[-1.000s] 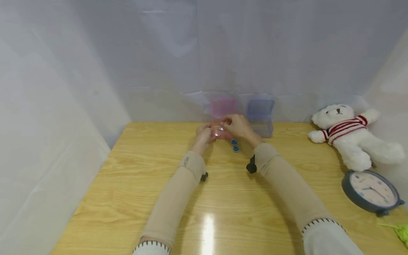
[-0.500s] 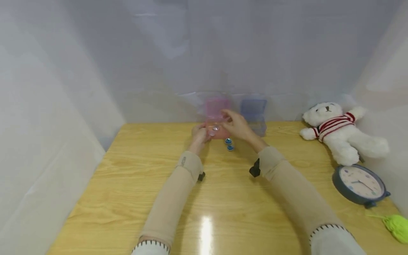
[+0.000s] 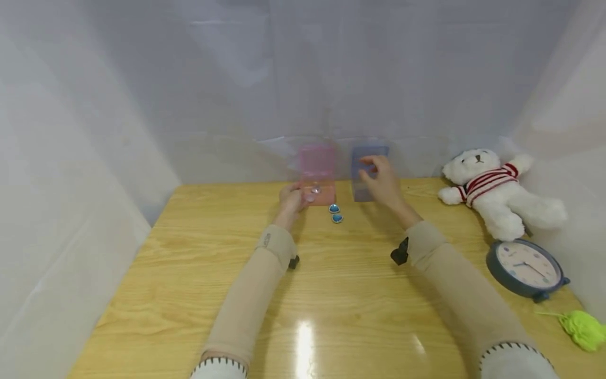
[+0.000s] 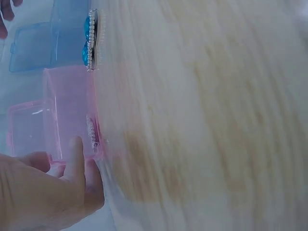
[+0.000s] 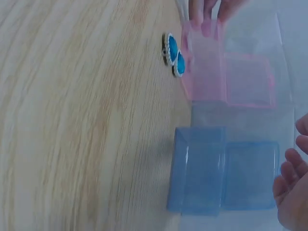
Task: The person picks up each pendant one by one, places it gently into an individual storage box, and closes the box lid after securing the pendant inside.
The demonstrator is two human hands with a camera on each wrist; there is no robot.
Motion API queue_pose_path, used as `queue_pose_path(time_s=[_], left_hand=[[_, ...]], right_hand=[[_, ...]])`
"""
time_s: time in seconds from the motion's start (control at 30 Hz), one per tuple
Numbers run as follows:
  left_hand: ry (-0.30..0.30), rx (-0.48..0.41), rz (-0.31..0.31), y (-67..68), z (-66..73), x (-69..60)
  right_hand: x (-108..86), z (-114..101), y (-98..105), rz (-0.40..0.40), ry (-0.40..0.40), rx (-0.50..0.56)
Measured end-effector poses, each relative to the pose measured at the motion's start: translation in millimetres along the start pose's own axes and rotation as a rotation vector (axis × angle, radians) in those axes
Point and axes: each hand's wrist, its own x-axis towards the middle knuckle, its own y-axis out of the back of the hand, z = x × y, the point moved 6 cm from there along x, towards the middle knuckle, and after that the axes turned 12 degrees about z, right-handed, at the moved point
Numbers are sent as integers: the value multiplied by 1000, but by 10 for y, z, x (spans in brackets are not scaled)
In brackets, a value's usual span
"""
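Observation:
The pink clear box (image 3: 325, 197) stands with its lid raised at the table's back edge. My left hand (image 3: 290, 202) grips its left side, the fingers and thumb around the wall in the left wrist view (image 4: 53, 192). Small clear gems (image 3: 315, 189) lie inside it. Just right of it stands the blue clear box (image 5: 197, 171), lid raised. My right hand (image 3: 382, 181) is in front of the blue box's lid, fingers loosely bent, holding nothing that shows. Two blue gems with pale beaded rims (image 3: 336, 218) lie on the table in front of the pink box.
A white teddy bear (image 3: 506, 202) in a striped top lies at the right. Below it are a dark-rimmed round clock (image 3: 525, 266) and a ball of green yarn (image 3: 584, 329). A pale sheet (image 3: 213, 105) hangs behind the wooden table (image 3: 189, 295).
My right hand has moved right, from above the pink box to the blue box. My left hand keeps its grip on the pink box. The head view has shifted slightly.

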Motion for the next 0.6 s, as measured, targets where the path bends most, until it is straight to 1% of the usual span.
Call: queue_pose_path(time_s=[0.07, 0.13, 0.23, 0.37, 0.43, 0.5, 0.6], left_hand=[[0, 11, 3, 8, 4, 9], [-16, 32, 1, 12, 30, 11], [-94, 120, 8, 34, 107, 3], [-220, 237, 38, 64, 215, -35], [-266, 257, 53, 69, 252, -62], [-322, 278, 70, 65, 290, -88], [-424, 296, 101, 52, 354, -130]], right_hand=[[16, 68, 84, 45, -15, -19], [29, 154, 171, 91, -41, -37], [35, 314, 285, 117, -114, -98], [9, 499, 372, 75, -215, -118], [-10, 561, 384, 54, -240, -110], [-29, 610, 381, 35, -273, -76], [-68, 660, 365, -4, -325, -21]])
